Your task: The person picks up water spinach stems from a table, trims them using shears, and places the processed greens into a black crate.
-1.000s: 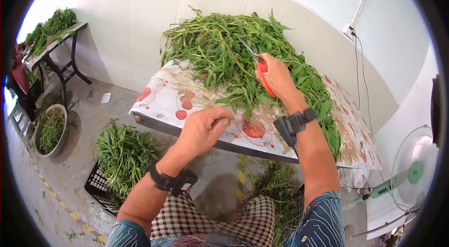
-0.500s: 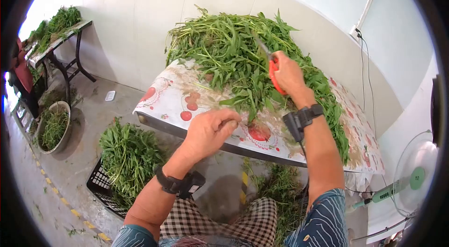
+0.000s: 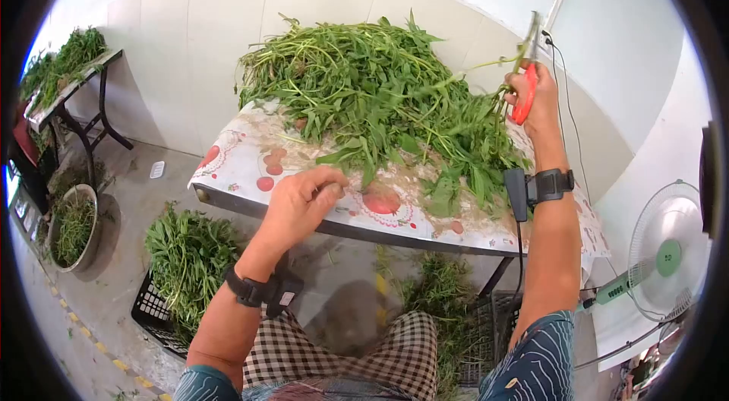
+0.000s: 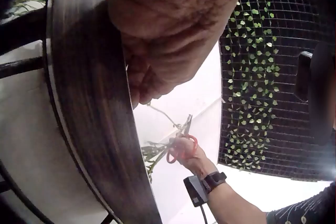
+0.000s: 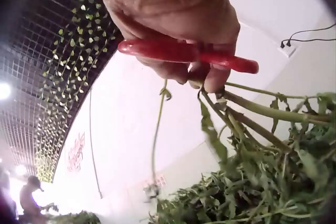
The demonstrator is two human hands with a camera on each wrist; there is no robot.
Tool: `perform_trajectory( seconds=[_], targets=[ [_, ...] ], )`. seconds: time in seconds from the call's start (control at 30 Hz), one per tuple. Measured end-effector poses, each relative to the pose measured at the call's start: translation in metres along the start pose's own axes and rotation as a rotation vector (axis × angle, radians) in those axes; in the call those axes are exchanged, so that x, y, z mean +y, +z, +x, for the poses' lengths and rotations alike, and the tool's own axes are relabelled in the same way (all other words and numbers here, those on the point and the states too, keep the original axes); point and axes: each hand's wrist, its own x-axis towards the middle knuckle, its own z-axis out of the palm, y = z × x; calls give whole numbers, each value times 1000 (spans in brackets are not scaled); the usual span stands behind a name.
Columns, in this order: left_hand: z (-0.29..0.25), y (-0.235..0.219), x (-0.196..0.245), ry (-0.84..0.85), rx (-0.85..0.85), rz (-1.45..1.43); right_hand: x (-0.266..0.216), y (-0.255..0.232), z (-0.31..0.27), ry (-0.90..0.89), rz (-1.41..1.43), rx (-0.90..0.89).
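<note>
My right hand [image 3: 541, 101] is raised over the right side of the table, gripping red-handled scissors [image 3: 524, 97] whose blades point up. Its fingertips also pinch several green stems [image 5: 252, 106], whose leafy ends trail down onto a large heap of leafy greens [image 3: 342, 89]. My left hand [image 3: 298, 203] hovers at the table's front edge, its fingers loosely curled and the thumb near the index finger. Nothing shows between them. The heap covers the back of the table [image 3: 235, 150], which has a fruit-patterned cover with soil scattered on it.
A black crate [image 3: 152, 306] full of greens stands on the floor at left. More cuttings [image 3: 444, 287] lie below the table, by another crate [image 3: 482, 333]. A fan [image 3: 668, 257] stands at right. Farther left are a tub [image 3: 93, 230] and a second table [image 3: 106, 59] with greens.
My right hand, holding the scissors, has moved from over the heap to the right and up, and now pulls stems along with it. My left hand keeps nearly the same pose by the table edge.
</note>
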Motion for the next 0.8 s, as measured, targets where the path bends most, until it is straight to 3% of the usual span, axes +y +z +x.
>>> perform_trajectory(
  seconds=[0.07, 0.17, 0.2, 0.3, 0.37, 0.43, 0.5, 0.6, 0.63, 0.67, 0.7, 0.8],
  targets=[
    [0, 1, 1, -21, -5, -22, 7, -14, 6, 104, 200, 2],
    [0, 2, 0, -19, 0, -12, 6, -32, 10, 250, 247, -3],
    [1, 2, 0, -16, 9, -5, 5, -40, 13, 200, 252, 31],
    [0, 2, 2, -22, 3, 34, -10, -63, 32, -160, 82, 272],
    [0, 2, 2, -41, 2, 7, -52, -69, 37, -422, -73, 367],
    [0, 3, 1, -33, 3, -20, -92, -70, 40, -664, -30, 385],
    [0, 3, 0, 2, 19, -43, -123, -63, 44, -865, 260, 291],
    [-1, 2, 1, -24, 10, -27, -134, -56, 29, -892, 176, 282],
    [0, 1, 1, -20, 6, -36, -121, -45, 26, -845, 360, 202],
    [0, 1, 1, -16, 3, -44, -101, -40, 18, -797, 103, 252],
    [0, 0, 0, -13, -3, -51, -100, -14, -19, -539, 293, 182],
    [1, -1, -3, -2, -10, -72, -65, 12, -81, -319, 279, 119]
  ],
)
